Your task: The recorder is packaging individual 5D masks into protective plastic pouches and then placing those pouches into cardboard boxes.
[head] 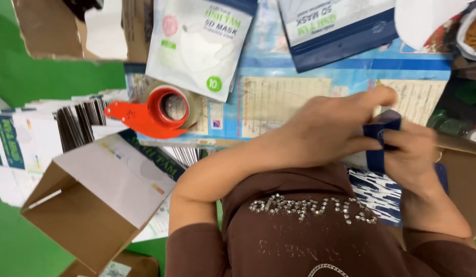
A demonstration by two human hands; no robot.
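Left hand [330,125]: centre right of the frame, fingers stretched flat across the top of a dark blue packet [380,141], pressing on it.
Right hand [410,154]: right of the frame, fingers closed round the same packet from the far side; the view is blurred here, so the exact grip is hard to tell.
Dark blue packet: held between both hands, right of centre, above a blue-and-white patterned sheet [374,192].
Open carton [89,205]: lower left, brown inside, white flaps spread; nothing seen in it.
White mask pouch [197,43]: upper centre, flat, sealed, a folded white mask shown on its face.
Blue-and-white pouch [333,31]: upper right, lying flat.
Tape dispenser [156,113]: red-orange, left of centre, holding a roll of clear tape.
Flattened boxes [81,120]: stacked on edge, left of the dispenser.
Surface [279,97]: printed paper sheets, blue-bordered, covering the work area.
Floor [48,77]: green, at left edge.
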